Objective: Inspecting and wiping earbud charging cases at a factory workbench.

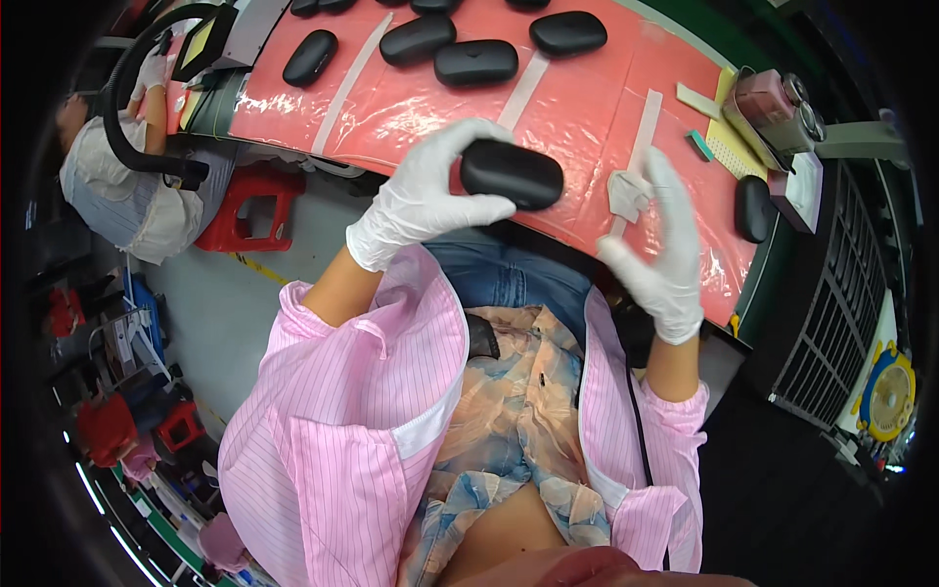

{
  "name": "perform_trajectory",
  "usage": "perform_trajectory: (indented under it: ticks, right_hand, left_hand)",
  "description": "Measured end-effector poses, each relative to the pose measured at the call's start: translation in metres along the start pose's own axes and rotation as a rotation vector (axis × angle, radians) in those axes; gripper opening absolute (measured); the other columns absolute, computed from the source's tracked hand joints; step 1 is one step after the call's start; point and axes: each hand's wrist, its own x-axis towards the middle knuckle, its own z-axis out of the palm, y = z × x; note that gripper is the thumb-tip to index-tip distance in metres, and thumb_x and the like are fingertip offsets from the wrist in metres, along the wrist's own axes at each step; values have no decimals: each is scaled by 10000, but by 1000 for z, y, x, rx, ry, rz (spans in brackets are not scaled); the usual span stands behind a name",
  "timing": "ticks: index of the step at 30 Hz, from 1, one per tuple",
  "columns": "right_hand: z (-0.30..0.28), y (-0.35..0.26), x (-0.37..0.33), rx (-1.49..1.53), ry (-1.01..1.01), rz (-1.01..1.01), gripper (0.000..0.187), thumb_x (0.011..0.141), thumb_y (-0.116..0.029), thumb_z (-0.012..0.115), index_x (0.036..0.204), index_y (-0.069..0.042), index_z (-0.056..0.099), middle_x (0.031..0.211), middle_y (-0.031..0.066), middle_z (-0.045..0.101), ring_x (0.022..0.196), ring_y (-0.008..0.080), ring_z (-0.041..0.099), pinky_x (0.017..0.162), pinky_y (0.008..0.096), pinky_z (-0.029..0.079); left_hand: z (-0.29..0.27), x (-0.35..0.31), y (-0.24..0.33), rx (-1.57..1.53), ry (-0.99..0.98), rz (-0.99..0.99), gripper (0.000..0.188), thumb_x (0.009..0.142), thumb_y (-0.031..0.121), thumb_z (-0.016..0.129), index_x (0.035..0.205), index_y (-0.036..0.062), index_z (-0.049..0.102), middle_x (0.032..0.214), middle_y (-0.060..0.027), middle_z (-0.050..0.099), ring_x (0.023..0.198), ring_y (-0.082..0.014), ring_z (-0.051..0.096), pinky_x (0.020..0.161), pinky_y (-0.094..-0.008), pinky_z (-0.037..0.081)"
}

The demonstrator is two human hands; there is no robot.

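Note:
A glossy black rounded case is gripped in my gloved left hand, thumb under its lower edge and fingers behind it, just above the near edge of the red-covered table. To the right, my gloved right hand is raised with thumb and fingers spread, holding nothing. Close beside its fingers lies a crumpled whitish cloth on the table. Farther back on the red cover sit more black cases of the same shape, among them one case near the middle and another to its right.
One black case lies at the table's right end, near a white box and bottles. A small green block rests nearby. At far left, another person works beside a red stool and a black flexible hose.

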Motion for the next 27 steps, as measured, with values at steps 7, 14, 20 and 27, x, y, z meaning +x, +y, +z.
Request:
perform_trajectory:
  ticks: [7,14,20,27]
  right_hand:
    - [44,-25,5,34,-26,-113,593,827,-155,685,1358,23,490,1337,132,515,1203,248,472,1059,366,329]
    - [51,-28,-8,150,-31,89,562,961,-315,531,1385,45,450,1385,190,440,1282,288,400,1050,412,330]
    - [58,-17,0,374,7,325,574,964,-332,429,1411,29,432,1365,185,472,1246,297,483,1034,399,374]
    - [63,-21,-5,369,90,216,579,1003,-380,390,1380,55,449,1395,198,468,1269,284,472,1065,395,349]
  left_hand:
    - [40,3,12,-890,-114,-145,295,804,133,704,1045,32,566,973,-25,616,913,-96,580,818,-234,476]
    - [58,3,-12,-908,-64,-121,570,729,113,811,1188,-3,494,1051,-65,608,997,-146,581,863,-306,492]
    - [56,-4,-6,-760,104,-22,675,629,150,891,1167,-34,526,971,-101,650,889,-174,647,788,-319,531]
    - [43,-5,-3,-675,23,-98,720,622,88,900,1188,-33,473,1022,-106,634,953,-182,642,821,-320,544]
